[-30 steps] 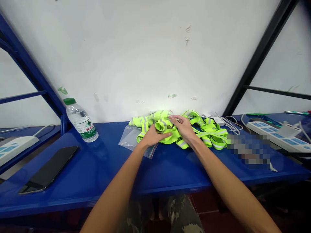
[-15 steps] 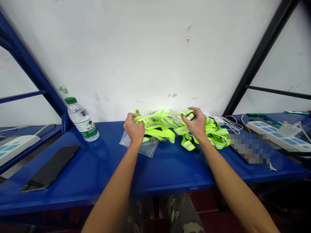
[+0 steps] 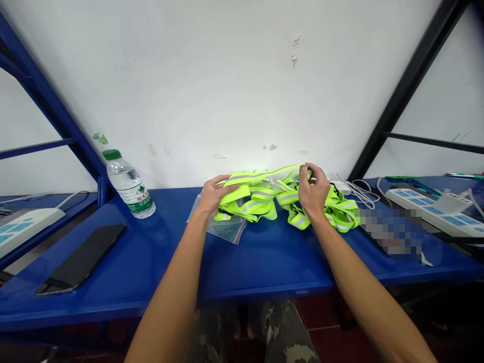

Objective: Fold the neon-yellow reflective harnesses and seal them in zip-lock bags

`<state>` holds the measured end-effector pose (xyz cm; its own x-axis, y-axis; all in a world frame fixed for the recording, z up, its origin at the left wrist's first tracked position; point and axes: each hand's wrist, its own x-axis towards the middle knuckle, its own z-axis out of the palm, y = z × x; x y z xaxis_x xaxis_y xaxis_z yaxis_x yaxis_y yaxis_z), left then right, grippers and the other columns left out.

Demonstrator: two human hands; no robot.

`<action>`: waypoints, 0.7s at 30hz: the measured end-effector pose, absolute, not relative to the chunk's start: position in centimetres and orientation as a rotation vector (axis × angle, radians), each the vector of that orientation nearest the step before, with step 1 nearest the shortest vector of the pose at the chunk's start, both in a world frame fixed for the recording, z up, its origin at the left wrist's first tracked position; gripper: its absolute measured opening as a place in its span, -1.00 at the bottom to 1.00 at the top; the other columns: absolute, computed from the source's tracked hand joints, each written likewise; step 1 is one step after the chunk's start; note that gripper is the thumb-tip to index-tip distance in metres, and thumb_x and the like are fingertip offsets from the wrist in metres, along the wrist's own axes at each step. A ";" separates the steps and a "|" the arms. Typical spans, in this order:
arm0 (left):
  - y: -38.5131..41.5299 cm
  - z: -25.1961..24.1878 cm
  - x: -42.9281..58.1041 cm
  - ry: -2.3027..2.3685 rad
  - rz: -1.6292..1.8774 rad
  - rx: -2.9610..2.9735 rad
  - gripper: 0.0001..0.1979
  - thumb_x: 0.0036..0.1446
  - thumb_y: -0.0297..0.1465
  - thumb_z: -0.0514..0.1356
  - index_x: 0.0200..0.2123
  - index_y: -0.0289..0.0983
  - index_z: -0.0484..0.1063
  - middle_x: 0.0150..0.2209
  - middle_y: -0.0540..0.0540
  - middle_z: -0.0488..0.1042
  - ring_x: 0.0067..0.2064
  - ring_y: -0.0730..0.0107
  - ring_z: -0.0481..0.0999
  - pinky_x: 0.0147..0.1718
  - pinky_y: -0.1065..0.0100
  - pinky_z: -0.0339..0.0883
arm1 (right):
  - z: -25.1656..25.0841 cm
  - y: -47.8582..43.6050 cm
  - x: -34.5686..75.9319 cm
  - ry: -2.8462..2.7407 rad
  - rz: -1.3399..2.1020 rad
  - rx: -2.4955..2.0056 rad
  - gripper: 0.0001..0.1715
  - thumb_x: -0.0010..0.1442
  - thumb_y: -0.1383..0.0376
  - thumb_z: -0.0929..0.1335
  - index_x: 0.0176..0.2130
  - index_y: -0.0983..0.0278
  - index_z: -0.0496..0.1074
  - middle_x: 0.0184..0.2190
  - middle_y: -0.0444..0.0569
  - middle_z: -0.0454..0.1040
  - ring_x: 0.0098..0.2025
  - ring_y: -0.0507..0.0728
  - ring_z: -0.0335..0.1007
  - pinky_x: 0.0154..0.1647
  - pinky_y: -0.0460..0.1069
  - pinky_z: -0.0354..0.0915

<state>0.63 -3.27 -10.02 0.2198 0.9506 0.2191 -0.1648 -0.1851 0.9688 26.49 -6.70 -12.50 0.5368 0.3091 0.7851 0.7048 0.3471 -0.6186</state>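
Observation:
Neon-yellow reflective straps (image 3: 260, 194) with silver stripes lie in a tangled heap at the back of the blue table. My left hand (image 3: 216, 195) pinches a folded end of a strap, thumb on top, at the heap's left side. Raised a little above the heap, my right hand (image 3: 314, 190) is closed on the other stretch of that strap, so it runs between both hands. Part of the heap is hidden behind my right hand. Beneath the straps on the left, a clear zip bag (image 3: 229, 232) lies flat on the table.
A water bottle (image 3: 130, 184) with a green cap stands back left, and a black phone (image 3: 81, 257) lies in front of it. White cables (image 3: 365, 194) and a power strip (image 3: 434, 209) are on the right. Another power strip (image 3: 30, 229) sits far left. The wall closes off the back.
My left hand has shifted slightly right and turned, its thumb now over a folded strap end. My right hand has moved a little right, drawing the strap up between the hands.

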 end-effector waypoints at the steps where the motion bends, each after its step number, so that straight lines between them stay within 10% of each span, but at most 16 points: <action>1: -3.5 -9.9 0.5 0.752 1.168 1.331 -0.37 -0.32 -0.28 0.47 -0.10 -0.33 0.46 -0.27 -0.15 0.57 -0.31 0.26 0.56 -0.28 0.30 0.40 | -12.6 -6.7 26.5 -1.064 -0.303 -1.245 -0.54 0.28 0.02 0.22 -0.11 0.29 0.48 -0.22 0.05 0.53 -0.23 0.15 0.41 -0.15 0.05 0.30; 8: -4.1 -9.9 0.2 0.503 0.997 1.294 -0.49 -0.10 -0.12 0.31 -0.14 -0.37 0.51 -0.56 -0.10 0.46 -0.56 0.37 0.42 -0.55 0.34 0.29 | -13.1 -6.3 26.8 -1.304 -0.288 -1.283 -0.61 0.25 0.11 0.25 -0.25 0.31 0.53 -0.22 0.12 0.54 -0.26 0.18 0.43 -0.20 0.06 0.31; 14: -5.1 -8.9 -0.5 0.459 0.949 1.371 -0.26 -0.24 -0.19 0.36 0.08 -0.29 0.40 -0.15 -0.25 0.55 -0.16 0.06 0.57 -0.20 0.20 0.44 | -14.1 -5.3 28.0 -1.153 -0.030 -1.290 -0.55 0.27 0.02 0.21 -0.31 0.27 0.49 -0.59 -0.08 0.39 -0.53 0.13 0.30 -0.40 0.05 0.29; 21: -5.5 -7.9 -0.9 0.615 0.977 1.790 -0.19 -0.23 -0.34 0.37 0.19 -0.15 0.30 -0.10 -0.18 0.50 -0.04 0.11 0.47 -0.09 0.20 0.37 | -14.5 -4.2 29.4 -0.831 -0.022 -1.195 -0.57 0.24 0.00 0.22 -0.29 0.29 0.41 -0.47 -0.07 0.40 -0.45 0.11 0.30 -0.41 0.02 0.26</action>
